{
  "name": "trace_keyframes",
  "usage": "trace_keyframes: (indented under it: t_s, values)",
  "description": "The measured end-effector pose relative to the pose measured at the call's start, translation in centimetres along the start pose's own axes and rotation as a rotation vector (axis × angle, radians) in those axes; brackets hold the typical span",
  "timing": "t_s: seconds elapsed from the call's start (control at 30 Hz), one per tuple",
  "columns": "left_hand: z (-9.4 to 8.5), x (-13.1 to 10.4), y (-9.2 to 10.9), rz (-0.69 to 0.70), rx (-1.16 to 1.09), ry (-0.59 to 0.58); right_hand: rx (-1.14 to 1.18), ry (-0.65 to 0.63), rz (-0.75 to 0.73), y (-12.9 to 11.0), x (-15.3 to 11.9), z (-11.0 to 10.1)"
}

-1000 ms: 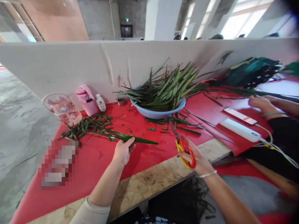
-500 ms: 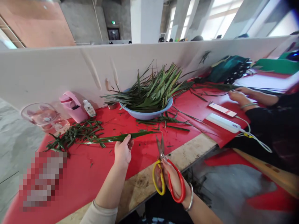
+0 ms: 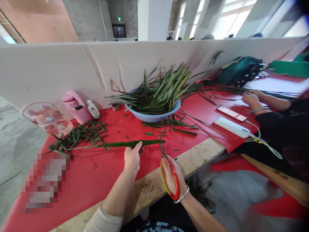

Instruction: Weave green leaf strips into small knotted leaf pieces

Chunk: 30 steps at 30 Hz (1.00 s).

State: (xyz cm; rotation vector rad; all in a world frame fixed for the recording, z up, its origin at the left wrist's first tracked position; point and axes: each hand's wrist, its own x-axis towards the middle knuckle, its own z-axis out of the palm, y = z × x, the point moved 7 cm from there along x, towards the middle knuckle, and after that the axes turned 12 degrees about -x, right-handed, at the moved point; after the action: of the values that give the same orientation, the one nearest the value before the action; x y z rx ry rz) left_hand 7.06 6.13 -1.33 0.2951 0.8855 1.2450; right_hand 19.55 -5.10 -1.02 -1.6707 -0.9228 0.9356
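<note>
Scissors (image 3: 162, 150) have swung up across the long green leaf (image 3: 152, 142) near its tip, three o'clock from the left hand (image 3: 131, 159), whose closed pinch should keep it taut, the right hand (image 3: 172, 176) curled snugly round their handles (image 3: 177, 186).

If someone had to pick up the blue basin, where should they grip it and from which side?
Probably with both hands, spread along the front rim of the blue basin, from the wearer's side. That rim flares outward and is mostly bare, while long leaves spill over its left edge and a white partition stands behind.
</note>
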Motion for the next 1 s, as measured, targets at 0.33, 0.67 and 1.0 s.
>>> trace_keyframes:
  t_s: [0.33, 0.67, 1.0]
  values:
    - [-2.7, -0.8, 3.2, -0.068, 0.387, -0.344, -1.014, 0.200, -0.139, 0.1, 5.1, -6.3]
    - [-5.4, -0.4, 4.2, 0.071, 0.468, -0.454, -1.540, -0.160, -0.313, -4.4, 11.0, -3.2]
    - [-6.4, 1.3, 5.1, 0.293, 0.440, -0.364, -0.173, -0.676, -0.399, -5.4, 9.0, 14.0]
